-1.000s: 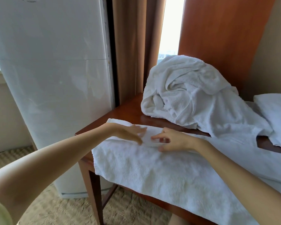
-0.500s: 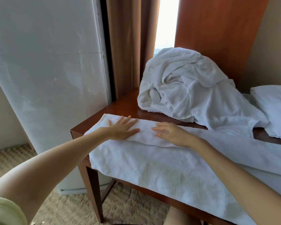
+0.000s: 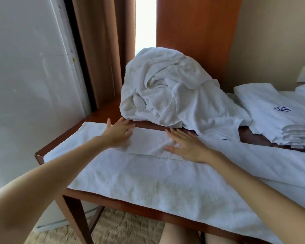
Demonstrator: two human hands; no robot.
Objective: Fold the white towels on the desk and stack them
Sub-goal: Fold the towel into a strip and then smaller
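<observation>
Both hands lie flat, fingers straight, on the towel (image 3: 148, 182) spread over the table (image 3: 102, 115): left hand (image 3: 119, 132), right hand (image 3: 187, 147). A pile (image 3: 165, 88) sits beyond.

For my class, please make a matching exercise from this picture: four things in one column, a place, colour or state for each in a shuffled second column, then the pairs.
1 flat towel
2 towel heap
3 folded stack
4 curtain

a brown, hanging
b bears a blue emblem
c spread along the near edge of the desk
d crumpled at the back

Pairs: 1-c, 2-d, 3-b, 4-a.
</observation>
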